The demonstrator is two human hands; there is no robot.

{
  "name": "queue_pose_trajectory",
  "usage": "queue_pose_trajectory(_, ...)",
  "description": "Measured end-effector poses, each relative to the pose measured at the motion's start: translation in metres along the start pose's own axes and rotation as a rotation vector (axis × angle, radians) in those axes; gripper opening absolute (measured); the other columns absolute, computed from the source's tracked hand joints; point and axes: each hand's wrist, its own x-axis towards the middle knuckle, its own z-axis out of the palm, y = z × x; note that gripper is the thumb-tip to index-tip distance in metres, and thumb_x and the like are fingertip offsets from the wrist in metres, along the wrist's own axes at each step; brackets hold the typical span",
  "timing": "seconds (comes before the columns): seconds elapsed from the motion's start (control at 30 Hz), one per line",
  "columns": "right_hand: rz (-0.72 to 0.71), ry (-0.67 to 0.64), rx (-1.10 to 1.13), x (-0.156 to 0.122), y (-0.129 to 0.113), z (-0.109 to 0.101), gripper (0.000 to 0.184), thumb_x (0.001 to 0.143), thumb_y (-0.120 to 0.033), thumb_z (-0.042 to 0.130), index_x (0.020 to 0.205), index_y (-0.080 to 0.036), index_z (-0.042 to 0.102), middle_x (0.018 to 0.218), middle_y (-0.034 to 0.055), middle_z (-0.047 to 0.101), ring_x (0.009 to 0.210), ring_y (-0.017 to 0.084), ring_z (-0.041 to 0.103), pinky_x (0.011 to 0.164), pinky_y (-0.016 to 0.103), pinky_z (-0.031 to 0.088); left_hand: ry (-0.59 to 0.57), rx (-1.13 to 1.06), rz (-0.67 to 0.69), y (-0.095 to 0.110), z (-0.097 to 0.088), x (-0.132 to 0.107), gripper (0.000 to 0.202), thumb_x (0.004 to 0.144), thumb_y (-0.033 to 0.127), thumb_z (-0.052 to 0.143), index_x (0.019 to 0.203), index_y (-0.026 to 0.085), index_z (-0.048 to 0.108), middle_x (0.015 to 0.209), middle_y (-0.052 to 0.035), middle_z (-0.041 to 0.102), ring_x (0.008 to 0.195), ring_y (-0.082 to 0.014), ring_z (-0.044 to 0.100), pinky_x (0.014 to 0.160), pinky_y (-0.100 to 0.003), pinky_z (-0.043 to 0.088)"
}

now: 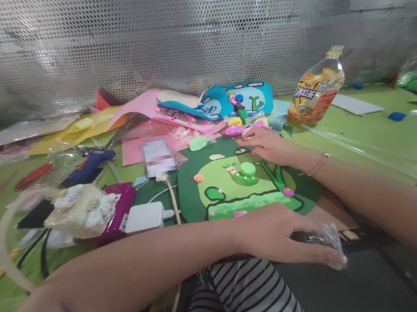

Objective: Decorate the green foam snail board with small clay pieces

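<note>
Left hand (271, 236): palm down at the near edge of the table (374, 151). Grip clamped on a clear plastic wrapper (333, 241), held between thumb and fingers; a dark patch shows in or behind it, which of the two cannot be determined.

Right hand (270, 145): extended over the far edge of the green board (192, 201), fingertips at a pink lump (257, 126). Whether this grip is closed on the lump cannot be determined.

The green board lies flat at the middle of the table's near edge. It bears a green snail figure (249, 172) near its centre and a pink flower (288, 192) toward its near right corner.

Beyond the board's far edge: a purple packet (233, 130) and a blue decorated sheet (262, 96). Toward the table's far edge, right of these: a clear bottle (318, 88) with a yellow cap. Left of the board: a white adapter (145, 217), a cream decorated case (80, 210) and, farther back, a blue glue gun (89, 165). A perforated metal panel (173, 35) rises behind the table's far edge.
</note>
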Motion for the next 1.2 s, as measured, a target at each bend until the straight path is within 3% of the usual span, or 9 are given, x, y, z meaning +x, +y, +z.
queue_pose_trajectory(0.23,-0.055,-0.108,-0.008,-0.005,0.008,-0.001,0.039,0.078,-0.009,0.043,0.103,-0.020,0.071,0.120,0.0089,0.059,0.111,0.026,0.053,0.098,0.047,0.040,0.005,0.005,0.007,0.001,-0.002,0.000,0.032,0.084,0.045,0.054,0.087,0.015,0.067,0.066,0.0037,0.060,0.060,-0.0044,0.050,0.060,-0.015,0.035)
queue_pose_trajectory(0.43,-0.059,-0.072,-0.032,-0.005,0.008,0.000,0.041,0.081,-0.012,0.042,0.112,-0.018,0.066,0.121,0.0107,0.058,0.111,0.026,0.054,0.097,0.046,0.041,-0.007,0.019,-0.023,0.002,-0.002,0.000,0.033,0.084,0.046,0.054,0.087,0.016,0.067,0.065,0.0036,0.060,0.059,-0.0048,0.049,0.058,-0.016,0.035)
queue_pose_trajectory(0.63,-0.082,-0.186,-0.075,-0.005,0.007,-0.001,0.041,0.079,-0.011,0.043,0.112,-0.018,0.066,0.124,0.0108,0.056,0.112,0.026,0.053,0.099,0.046,0.041,-0.002,0.001,0.001,0.002,-0.002,0.001,0.029,0.084,0.042,0.056,0.088,0.016,0.067,0.063,0.0042,0.058,0.058,-0.0041,0.048,0.060,-0.014,0.035)
queue_pose_trajectory(0.83,-0.100,-0.158,-0.120,-0.007,-0.002,-0.008,0.045,0.080,-0.010,0.042,0.119,-0.021,0.062,0.130,0.0100,0.051,0.118,0.028,0.049,0.099,0.049,0.040,-0.010,0.030,-0.035,0.002,-0.002,0.001,0.032,0.083,0.045,0.055,0.089,0.016,0.068,0.063,0.0038,0.057,0.058,-0.0048,0.048,0.058,-0.015,0.035)
queue_pose_trajectory(1.2,-0.117,-0.218,-0.038,-0.004,-0.004,-0.014,0.040,0.079,-0.007,0.041,0.109,-0.012,0.067,0.128,0.0102,0.057,0.116,0.025,0.054,0.102,0.043,0.042,-0.012,0.032,-0.057,0.001,-0.002,0.002,0.033,0.083,0.047,0.055,0.084,0.016,0.067,0.059,0.0044,0.052,0.057,-0.0047,0.046,0.056,-0.016,0.034)
